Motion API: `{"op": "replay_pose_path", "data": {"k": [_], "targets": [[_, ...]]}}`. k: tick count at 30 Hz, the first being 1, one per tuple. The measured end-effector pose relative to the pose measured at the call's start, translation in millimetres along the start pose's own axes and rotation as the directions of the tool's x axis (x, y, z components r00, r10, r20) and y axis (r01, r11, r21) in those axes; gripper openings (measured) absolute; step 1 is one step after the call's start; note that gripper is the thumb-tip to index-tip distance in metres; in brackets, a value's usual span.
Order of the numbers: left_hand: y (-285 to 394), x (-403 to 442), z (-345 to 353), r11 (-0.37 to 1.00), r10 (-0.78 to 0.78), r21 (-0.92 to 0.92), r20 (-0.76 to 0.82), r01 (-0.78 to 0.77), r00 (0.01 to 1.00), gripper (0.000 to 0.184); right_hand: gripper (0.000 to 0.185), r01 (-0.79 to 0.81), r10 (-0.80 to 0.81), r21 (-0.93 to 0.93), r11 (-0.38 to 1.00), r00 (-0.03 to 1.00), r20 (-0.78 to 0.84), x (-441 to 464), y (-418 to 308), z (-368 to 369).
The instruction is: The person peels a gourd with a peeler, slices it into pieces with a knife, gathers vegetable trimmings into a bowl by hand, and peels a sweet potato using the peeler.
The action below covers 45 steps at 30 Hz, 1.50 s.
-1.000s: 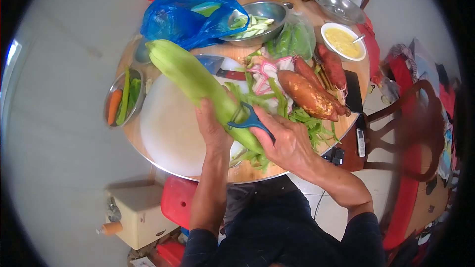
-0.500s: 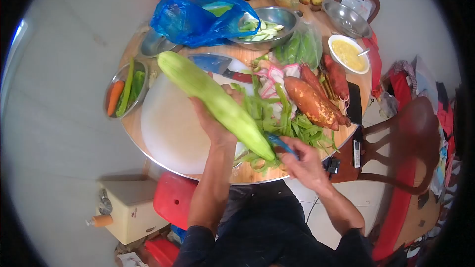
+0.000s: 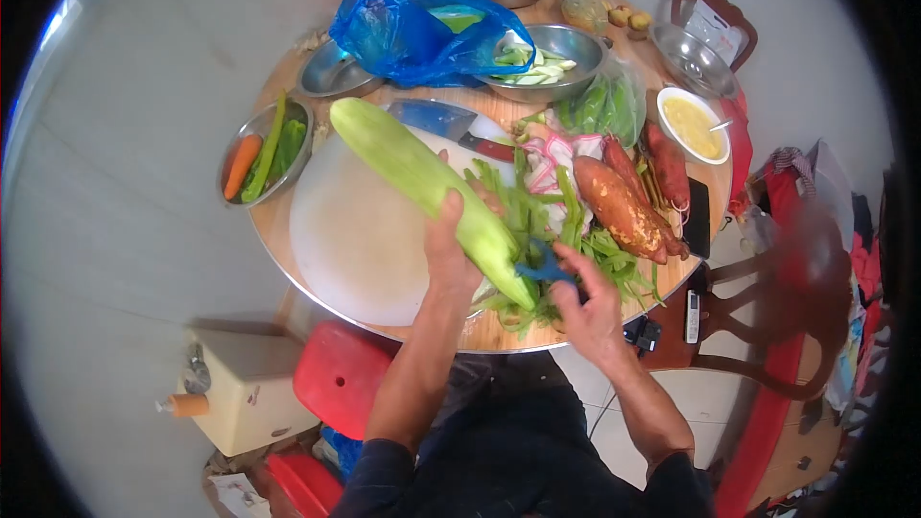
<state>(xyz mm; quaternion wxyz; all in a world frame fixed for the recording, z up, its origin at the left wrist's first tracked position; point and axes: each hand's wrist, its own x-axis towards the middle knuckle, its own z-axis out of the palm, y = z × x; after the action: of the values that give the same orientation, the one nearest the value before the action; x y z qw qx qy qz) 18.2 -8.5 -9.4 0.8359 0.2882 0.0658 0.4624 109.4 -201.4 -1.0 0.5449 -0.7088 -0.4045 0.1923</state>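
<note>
My left hand (image 3: 456, 240) is wrapped round a long pale-green peeled gourd (image 3: 413, 168), which slants over the round white cutting board (image 3: 355, 230). In my right hand (image 3: 587, 312) is a blue peeler (image 3: 545, 267), its head close to the gourd's lower end; whether the blade touches the skin I cannot tell. Green peelings (image 3: 614, 264) lie heaped beside and below the gourd's lower end. A cleaver (image 3: 432, 118) with a red handle rests on the far part of the board.
Sweet potatoes (image 3: 619, 206) lie right of the peelings. A blue plastic bag (image 3: 384, 34) and a steel bowl of cut vegetables (image 3: 537, 91) stand behind the board. To the left is a bowl with a carrot (image 3: 242, 163); a white bowl of yellow liquid (image 3: 693, 125) sits at right.
The peeler has turned in my right hand and shows more of its head. My left fingers have shifted on the gourd. The whole view has moved slightly, setting the table further right.
</note>
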Motion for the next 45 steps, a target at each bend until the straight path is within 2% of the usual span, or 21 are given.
{"op": "replay_pose_path", "data": {"k": [3,7,10,12,14,16,17,19,21,23,24,26,27,29,32,34,36,38,39,41,45], "targets": [[7.1,0.7,8.6,0.999,0.028,0.033,-0.007,-0.028,1.000,0.095,0.041,0.273,-0.281,-0.167,0.947,0.959,-0.025,17.0,-6.7,-17.5],[4.5,0.3,13.4,0.998,0.009,0.058,-0.001,-0.009,1.000,0.092,0.043,0.342,-0.348,-0.285,0.896,0.937,0.031,30.1,-33.5,-2.7],[11.9,3.6,11.8,0.986,0.069,0.154,0.015,-0.071,0.997,0.083,0.044,0.332,-0.330,-0.395,0.856,0.941,0.074,22.1,-36.2,-2.0],[20.3,10.4,5.1,0.991,0.116,0.078,-0.122,-0.107,0.986,0.077,0.043,0.306,-0.281,-0.414,0.857,0.952,0.122,3.2,-30.1,-8.2],[27.0,16.6,-4.4,0.984,0.166,0.092,-0.127,-0.155,0.978,0.074,0.042,0.283,-0.232,-0.436,0.854,0.958,0.167,-15.3,-12.6,-18.6],[32.3,18.5,-5.7,0.975,0.208,0.111,-0.132,-0.194,0.969,0.071,0.040,0.276,-0.237,-0.337,0.900,0.959,0.153,-25.2,14.1,-19.5],[34.8,18.1,-2.9,0.979,0.201,0.059,-0.107,-0.196,0.974,0.077,0.040,0.274,-0.235,-0.336,0.901,0.960,0.152,-25.7,15.6,-20.0],[34.4,15.3,-2.8,0.984,0.179,0.010,-0.080,-0.179,0.981,0.083,0.040,0.053,-0.045,-0.079,0.995,0.994,0.103,-23.3,-0.1,-22.2],[28.9,17.5,-4.3,0.986,0.165,0.028,0.001,-0.165,0.986,0.071,0.041,-0.003,0.010,-0.070,0.998,0.996,0.092,-5.9,-15.7,-20.2],[23.2,13.8,3.3,0.989,0.149,0.009,0.022,-0.149,0.989,0.073,0.044,-0.068,0.080,-0.103,0.992,0.990,0.115,16.6,-37.3,-15.4],[21.1,12.4,6.6,0.990,0.143,-0.007,0.034,-0.143,0.989,0.075,0.044,-0.069,0.080,-0.101,0.993,0.991,0.110,25.9,-41.3,-8.9],[17.9,11.8,11.3,0.989,0.147,0.013,0.038,-0.147,0.988,0.076,0.042,0.109,-0.105,-0.082,0.991,0.993,0.053,37.7,-43.9,2.3],[18.8,11.6,11.1,0.988,0.153,0.031,0.039,-0.154,0.987,0.077,0.042,0.110,-0.106,-0.078,0.991,0.993,0.056,36.3,-41.2,4.5],[22.4,13.9,6.0,0.985,0.169,0.041,0.028,-0.170,0.985,0.078,0.040,0.229,-0.226,-0.120,0.966,0.973,0.036,27.6,-33.2,5.6],[23.6,18.8,-5.4,0.978,0.199,0.070,-0.009,-0.198,0.980,0.079,0.038,0.164,-0.149,-0.189,0.968,0.985,0.089,-9.0,-14.1,-4.9],[22.9,23.1,-7.9,0.975,0.207,0.094,-0.033,-0.203,0.978,0.081,0.039,0.188,-0.159,-0.253,0.949,0.979,0.130,-31.2,9.2,-14.5],[21.3,27.2,-8.1,0.982,0.187,0.049,-0.052,-0.184,0.981,0.094,0.041,0.206,-0.159,-0.315,0.927,0.973,0.169,-37.8,18.9,-22.0],[19.9,32.2,-18.8,0.990,0.142,0.022,-0.001,-0.142,0.990,0.102,0.041,-0.064,0.071,-0.053,0.997,0.985,0.159,-36.8,15.9,-28.6],[18.3,35.2,-23.4,0.995,0.101,-0.004,0.048,-0.101,0.994,0.112,0.041,-0.060,0.067,-0.051,0.997,0.986,0.154,-31.3,8.1,-32.5],[14.0,35.8,-27.1,0.998,0.054,-0.020,0.089,-0.052,0.995,0.117,0.040,-0.341,0.310,0.151,0.928,0.931,0.194,-12.8,-11.0,-38.0],[10.6,27.8,-19.0,1.000,-0.014,0.030,0.115,0.011,0.993,0.126,0.041,-0.231,0.204,0.174,0.957,0.966,0.162,7.6,-16.6,-18.2]]}}
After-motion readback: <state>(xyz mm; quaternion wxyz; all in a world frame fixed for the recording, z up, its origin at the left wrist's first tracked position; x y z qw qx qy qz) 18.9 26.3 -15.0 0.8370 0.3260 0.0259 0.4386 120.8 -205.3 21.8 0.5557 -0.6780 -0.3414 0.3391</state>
